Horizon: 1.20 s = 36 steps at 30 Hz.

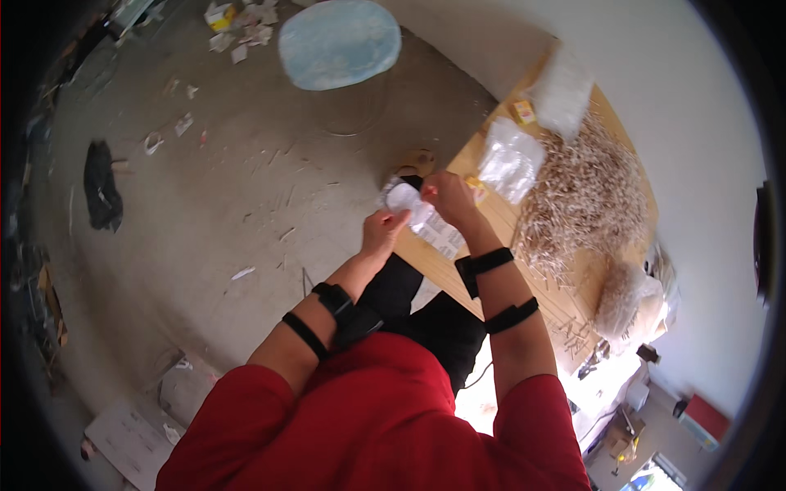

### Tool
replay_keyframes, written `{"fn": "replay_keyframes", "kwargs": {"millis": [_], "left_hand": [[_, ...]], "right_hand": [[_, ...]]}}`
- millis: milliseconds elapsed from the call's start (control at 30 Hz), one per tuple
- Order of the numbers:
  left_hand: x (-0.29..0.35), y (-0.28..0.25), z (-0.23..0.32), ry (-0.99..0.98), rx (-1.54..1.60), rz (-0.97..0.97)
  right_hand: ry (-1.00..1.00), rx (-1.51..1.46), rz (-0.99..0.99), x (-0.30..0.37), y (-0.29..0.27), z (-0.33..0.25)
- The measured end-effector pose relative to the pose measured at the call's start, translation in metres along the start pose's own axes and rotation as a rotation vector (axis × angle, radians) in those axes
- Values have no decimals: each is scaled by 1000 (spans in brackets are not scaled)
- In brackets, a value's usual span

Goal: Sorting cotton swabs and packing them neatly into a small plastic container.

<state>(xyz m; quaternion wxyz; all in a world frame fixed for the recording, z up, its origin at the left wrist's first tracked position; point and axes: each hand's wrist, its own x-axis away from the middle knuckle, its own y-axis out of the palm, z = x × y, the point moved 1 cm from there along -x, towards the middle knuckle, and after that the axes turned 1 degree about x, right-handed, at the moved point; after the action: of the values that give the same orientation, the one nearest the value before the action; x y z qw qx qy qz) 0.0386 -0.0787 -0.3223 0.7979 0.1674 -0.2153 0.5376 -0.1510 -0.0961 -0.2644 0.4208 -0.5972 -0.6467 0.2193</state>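
Note:
At the left edge of the wooden table, both hands are close together around a thin white piece point(403, 197), which may be film or paper. My left hand point(383, 232) pinches its lower edge between thumb and fingers. Just to the right, my right hand point(449, 196) is closed with its fingertips beside the white piece; what it grips is hidden. Under and beside the hands lies a printed sheet point(443, 238). A small yellow box point(477, 189) shows partly behind my right hand.
The wooden table point(536, 299) bears a large heap of thin short sticks point(583, 200), clear plastic bags point(511, 160) and another yellow box point(523, 112). A filled clear bag point(626, 301) sits near the wall. A light-blue stool point(340, 44) stands ahead on the littered floor, and a dark cloth point(102, 186) lies left.

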Motion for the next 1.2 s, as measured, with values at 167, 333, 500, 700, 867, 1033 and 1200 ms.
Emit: {"fn": "replay_keyframes", "kwargs": {"millis": [167,333,500,700,867,1033,1200], "left_hand": [[8,5,10,54,-52,-125],[38,-51,-10,-12,-51,-199],[60,-86,-49,-25,-161,-130],[71,-82,-43,13,-149,-94],[72,-90,-51,38,-204,-102],[66,-79,-34,-17,-305,-88],[81,-77,-41,526,-413,-26]], "right_hand": [[0,-171,208,48,-3,-14],[-176,-1348,-571,154,-103,-154],[-1112,-1559,-570,190,-135,-257],[-1279,-1288,-324,209,-141,-265],[-1482,-1268,-344,212,-120,-296],[-857,-1059,100,152,-91,-263],[-521,-1062,200,176,-87,-226]]}}
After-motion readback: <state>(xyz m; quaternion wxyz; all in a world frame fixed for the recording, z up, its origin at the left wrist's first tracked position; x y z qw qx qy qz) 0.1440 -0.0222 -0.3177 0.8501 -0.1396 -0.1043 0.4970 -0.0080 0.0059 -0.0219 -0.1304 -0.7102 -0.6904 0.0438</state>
